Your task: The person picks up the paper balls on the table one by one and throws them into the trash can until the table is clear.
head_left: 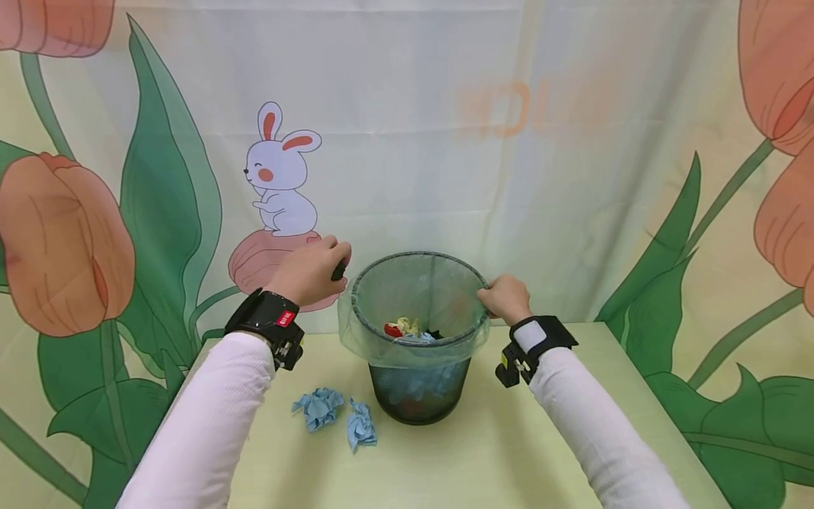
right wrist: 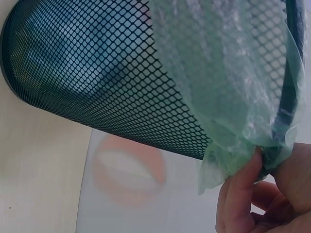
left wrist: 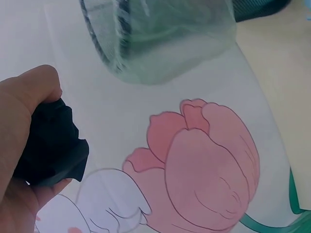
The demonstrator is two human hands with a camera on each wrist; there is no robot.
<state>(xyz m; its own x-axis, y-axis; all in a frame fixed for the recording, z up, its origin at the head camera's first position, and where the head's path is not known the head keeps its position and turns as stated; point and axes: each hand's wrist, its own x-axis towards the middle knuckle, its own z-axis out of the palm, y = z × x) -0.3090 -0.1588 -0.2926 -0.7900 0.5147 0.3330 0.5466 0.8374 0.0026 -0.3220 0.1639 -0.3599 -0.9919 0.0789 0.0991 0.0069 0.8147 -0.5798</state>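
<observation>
A black mesh wastebasket (head_left: pixel 420 396) stands upright on the table, lined with a thin green plastic bag (head_left: pixel 359 343) folded over its rim. Crumpled paper in red (head_left: pixel 393 330), pale yellow, blue and black lies inside. My right hand (head_left: pixel 506 298) pinches the rim and bag at the right side, thumb and fingers around the edge in the right wrist view. To the left of the rim and above the table, my left hand (head_left: pixel 314 270) grips a crumpled black paper ball (left wrist: pixel 56 143), apart from the bin. Two crumpled blue papers, one ball (head_left: pixel 319 408) and one longer piece (head_left: pixel 361 425), lie left of the basket.
The pale table (head_left: pixel 445 466) runs back to a hanging cloth backdrop (head_left: pixel 407 170) printed with tulips and a rabbit. Each wrist wears a black strap with a small camera.
</observation>
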